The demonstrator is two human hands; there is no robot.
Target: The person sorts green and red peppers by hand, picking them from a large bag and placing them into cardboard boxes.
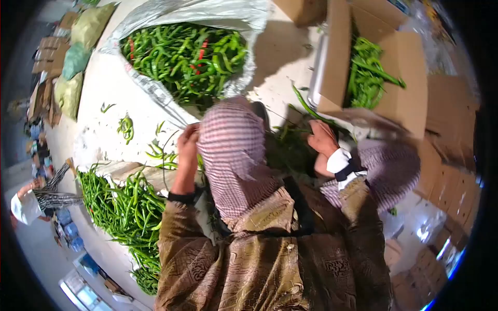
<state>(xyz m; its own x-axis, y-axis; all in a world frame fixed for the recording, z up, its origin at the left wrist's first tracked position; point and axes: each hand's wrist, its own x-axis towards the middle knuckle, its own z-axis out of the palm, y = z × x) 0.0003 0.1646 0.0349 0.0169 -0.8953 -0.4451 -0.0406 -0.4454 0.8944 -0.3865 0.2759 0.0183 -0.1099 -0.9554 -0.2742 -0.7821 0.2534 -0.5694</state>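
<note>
Green chillies: long pods everywhere, main loose heap [127, 207] at lower left of frame on the pale floor [104, 93]
Left hand: [188, 142] centre-left, raised against the checked pink cloth [231, 150], fingers curled at its edge; grip on it looks closed but cannot tell for sure
Right hand: [321, 139] centre-right, resting down among dark green chillies [290, 147]; fingers bent, whether it holds any cannot tell
Sleeves: brown patterned fabric, fills lower centre; white cuff with dark band at right wrist
Sack: silver-white woven bag [207, 15] at top centre, mouth open, full of green chillies with a few red ones
Cardboard box: [410, 67] upper right, open, green chillies inside
Stray pods: small clump [125, 127] left of the left hand, well apart from the heap
Other person: [36, 199] far left edge, striped sleeve, partly cut off
Bags: greenish filled sacks [78, 59] upper left
</note>
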